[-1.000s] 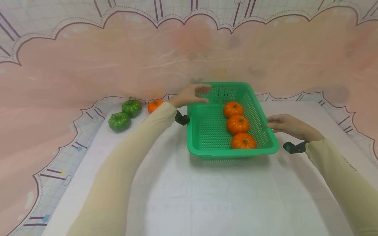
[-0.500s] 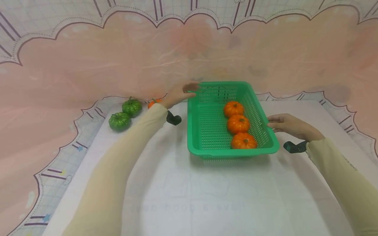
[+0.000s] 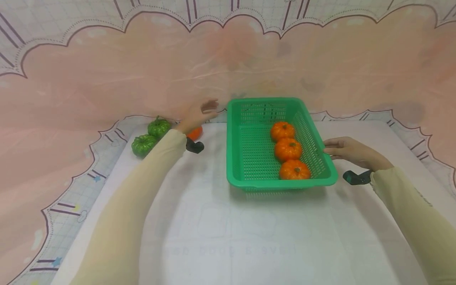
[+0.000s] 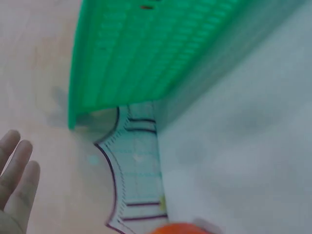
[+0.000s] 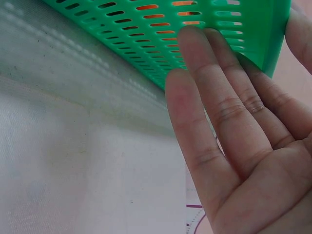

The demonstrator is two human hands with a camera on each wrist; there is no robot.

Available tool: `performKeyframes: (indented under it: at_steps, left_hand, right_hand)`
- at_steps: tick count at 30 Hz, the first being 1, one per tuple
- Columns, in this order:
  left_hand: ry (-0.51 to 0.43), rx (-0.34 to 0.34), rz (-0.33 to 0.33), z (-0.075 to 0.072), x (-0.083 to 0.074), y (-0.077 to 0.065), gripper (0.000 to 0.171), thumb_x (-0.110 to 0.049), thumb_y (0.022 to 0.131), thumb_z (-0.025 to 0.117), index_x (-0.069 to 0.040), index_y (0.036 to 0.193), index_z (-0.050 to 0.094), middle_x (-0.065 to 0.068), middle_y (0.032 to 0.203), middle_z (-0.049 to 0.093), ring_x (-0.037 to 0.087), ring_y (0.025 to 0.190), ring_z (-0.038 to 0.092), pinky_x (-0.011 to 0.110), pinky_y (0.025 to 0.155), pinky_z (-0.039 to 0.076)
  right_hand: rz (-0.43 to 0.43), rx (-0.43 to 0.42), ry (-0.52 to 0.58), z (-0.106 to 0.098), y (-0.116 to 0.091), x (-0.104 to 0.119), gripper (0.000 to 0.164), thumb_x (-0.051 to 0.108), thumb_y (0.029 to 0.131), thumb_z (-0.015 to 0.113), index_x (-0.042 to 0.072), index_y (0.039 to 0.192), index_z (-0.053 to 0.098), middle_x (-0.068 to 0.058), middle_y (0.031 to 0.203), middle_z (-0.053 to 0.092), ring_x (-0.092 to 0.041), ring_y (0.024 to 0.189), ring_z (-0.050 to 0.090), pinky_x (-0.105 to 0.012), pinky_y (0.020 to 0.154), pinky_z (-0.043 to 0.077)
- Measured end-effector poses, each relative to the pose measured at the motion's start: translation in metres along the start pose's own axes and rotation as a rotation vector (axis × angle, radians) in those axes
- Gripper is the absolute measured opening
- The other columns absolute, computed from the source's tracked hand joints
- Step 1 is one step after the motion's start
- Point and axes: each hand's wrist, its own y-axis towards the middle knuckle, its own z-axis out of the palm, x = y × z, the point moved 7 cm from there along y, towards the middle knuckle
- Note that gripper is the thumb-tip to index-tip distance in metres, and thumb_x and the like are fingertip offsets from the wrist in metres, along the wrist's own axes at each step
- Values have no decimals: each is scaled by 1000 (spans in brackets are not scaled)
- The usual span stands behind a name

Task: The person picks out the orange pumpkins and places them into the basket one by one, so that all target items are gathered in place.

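Note:
A green plastic basket (image 3: 236, 183) with slotted walls stands at the middle back of the table, three small orange pumpkins (image 3: 288, 150) lined up along its right side. My left hand (image 3: 197, 114) is left of the basket, fingers spread and holding nothing. Below it, partly hidden by the hand and wrist, lies another orange pumpkin (image 3: 195, 133); its top edge shows at the bottom of the left wrist view. My right hand (image 3: 352, 152) rests nearly straight fingers (image 5: 197, 53) against the basket's outer right wall, with the thumb (image 5: 301, 41) near the rim.
Two green pumpkins (image 3: 144, 146) sit together at the table's back left, partly overlapped by the left sleeve (image 3: 142, 186). A white cover (image 3: 228, 229) lies over the table. Behind it rises a pink printed cloth (image 3: 160, 71).
My left hand has moved left from over the basket's left rim to above the lone orange pumpkin. The right hand and basket have stayed in place.

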Motion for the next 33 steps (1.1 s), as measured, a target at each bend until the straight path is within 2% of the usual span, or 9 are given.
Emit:
performKeyframes:
  at_steps: [1,4,12,17,22,28,33]
  left_hand:
    - [5,-10,5,0,5,0,60,-15,90,60,-3,144,35,20,145,41,31,134,40,42,113,35]
    - [-25,-101,15,-6,21,0,59,-9,89,60,1,142,36,24,143,42,35,133,40,44,114,33]
    - [19,-279,-2,-25,37,-10,58,-5,85,65,-1,139,42,17,141,47,30,131,44,43,112,35]
    - [24,-309,-39,-30,46,-18,60,-8,86,65,-4,141,40,15,145,44,28,134,41,42,114,33]
    - [62,-336,-53,-35,57,-25,64,-15,85,69,-6,141,40,13,145,43,28,135,40,43,114,33]
    - [83,-367,-40,-41,70,-29,66,-8,83,68,-2,141,38,17,145,42,32,135,39,43,114,32]
    - [124,-365,-81,-44,78,-33,68,-6,84,66,-3,144,33,18,147,39,34,136,38,43,114,32]
  right_hand:
    - [-1,2,0,0,0,0,63,30,98,49,-11,141,28,-30,142,38,17,96,51,-46,102,45]
    - [-2,8,-2,0,-1,-1,63,30,98,48,-11,141,28,-30,143,38,17,97,51,-45,102,45]
    - [-20,9,-2,0,-1,0,60,27,99,48,-12,140,30,-31,141,39,17,96,52,-37,98,50]
    - [-29,8,2,0,0,0,58,26,98,48,-13,139,32,-31,141,39,16,97,53,-30,94,52]
    - [-21,10,1,0,1,-1,61,27,98,48,-13,139,30,-32,141,38,17,96,52,-32,95,52]
    - [-12,7,-3,0,0,0,61,28,98,48,-13,140,30,-32,142,39,17,95,52,-35,97,51]
    - [-2,4,-4,0,0,0,61,29,98,48,-12,140,30,-31,142,38,17,95,52,-36,97,50]
